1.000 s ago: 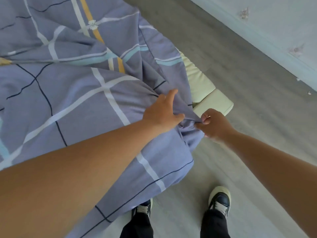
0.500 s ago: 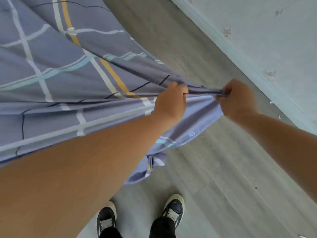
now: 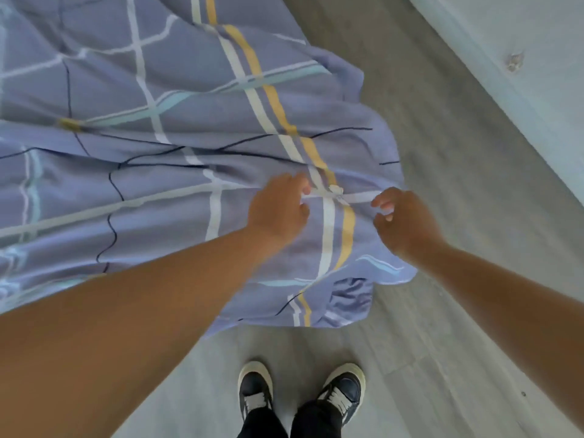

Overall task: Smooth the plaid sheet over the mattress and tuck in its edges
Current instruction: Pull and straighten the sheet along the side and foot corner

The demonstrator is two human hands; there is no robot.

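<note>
The plaid sheet [image 3: 177, 172], lavender with white, yellow, teal and dark lines, lies rumpled over the bed corner and hangs down toward the floor. It hides the mattress completely. My left hand [image 3: 278, 207] hovers on the sheet near the corner, with loosely curled fingers that pinch no fabric. My right hand [image 3: 403, 221] is a short way to the right, at the sheet's edge. Its fingers are curled apart, and the fingertips just reach a white stripe. A small white bow [image 3: 335, 189] on the sheet sits between the two hands.
Grey wood-look floor [image 3: 458, 172] runs along the right of the bed to a pale wall with a baseboard [image 3: 505, 77]. My two dark shoes [image 3: 300, 393] stand on the floor just below the hanging sheet corner.
Both hands held the sheet corner pulled up taut to the right. Now the sheet has dropped over the corner, covering the cream mattress, and both hands have loosened.
</note>
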